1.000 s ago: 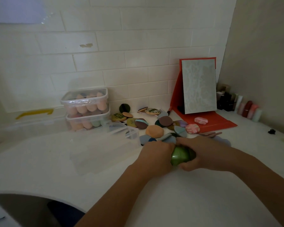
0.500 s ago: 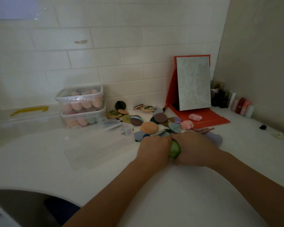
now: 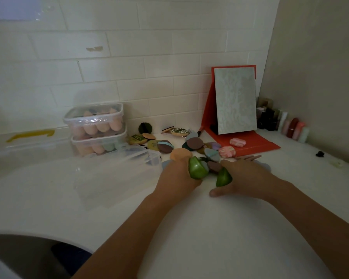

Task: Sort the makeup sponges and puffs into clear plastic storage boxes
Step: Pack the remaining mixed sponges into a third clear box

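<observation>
Left hand is curled round one green case half. Right hand has the second green half by its thumb, grip unclear. The empty clear box lies just left, nearer the left hand. Loose puffs lie beyond.
</observation>
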{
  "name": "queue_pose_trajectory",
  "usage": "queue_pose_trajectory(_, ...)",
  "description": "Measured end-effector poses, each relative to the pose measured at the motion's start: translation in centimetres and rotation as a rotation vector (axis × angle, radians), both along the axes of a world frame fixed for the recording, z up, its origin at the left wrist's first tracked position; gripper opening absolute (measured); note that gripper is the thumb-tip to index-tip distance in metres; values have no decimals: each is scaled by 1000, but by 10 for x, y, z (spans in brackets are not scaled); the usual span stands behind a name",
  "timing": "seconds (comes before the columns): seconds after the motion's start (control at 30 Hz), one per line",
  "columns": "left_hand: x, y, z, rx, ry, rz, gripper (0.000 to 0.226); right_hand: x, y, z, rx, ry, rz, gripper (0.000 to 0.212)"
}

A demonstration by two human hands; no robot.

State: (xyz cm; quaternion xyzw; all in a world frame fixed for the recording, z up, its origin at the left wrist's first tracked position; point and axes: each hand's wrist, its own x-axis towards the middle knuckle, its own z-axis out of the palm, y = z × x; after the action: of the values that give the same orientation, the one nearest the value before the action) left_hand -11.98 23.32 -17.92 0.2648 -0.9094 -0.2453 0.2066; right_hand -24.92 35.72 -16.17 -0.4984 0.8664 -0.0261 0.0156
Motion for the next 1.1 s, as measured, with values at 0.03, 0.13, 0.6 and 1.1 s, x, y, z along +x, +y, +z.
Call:
queue_pose_trajectory(0.03, 1, 2, 0, 25, 13, -4, 48, -1, 1, 0, 17, 1, -25, 92)
queue_pose_trajectory(0.13, 2, 7, 1, 123, 55, -28, 53, -4, 7, 5, -12, -155, -68, 87)
queue_pose_trajectory(0.6, 4, 14, -4, 132, 198, -175, 38, 12, -5, 13, -1046, -1128, -31, 16)
queue_pose_trajectory(1.1, 2, 10, -5, 58, 262, -99, 41, 18, -11, -4, -670, -858, 180, 52)
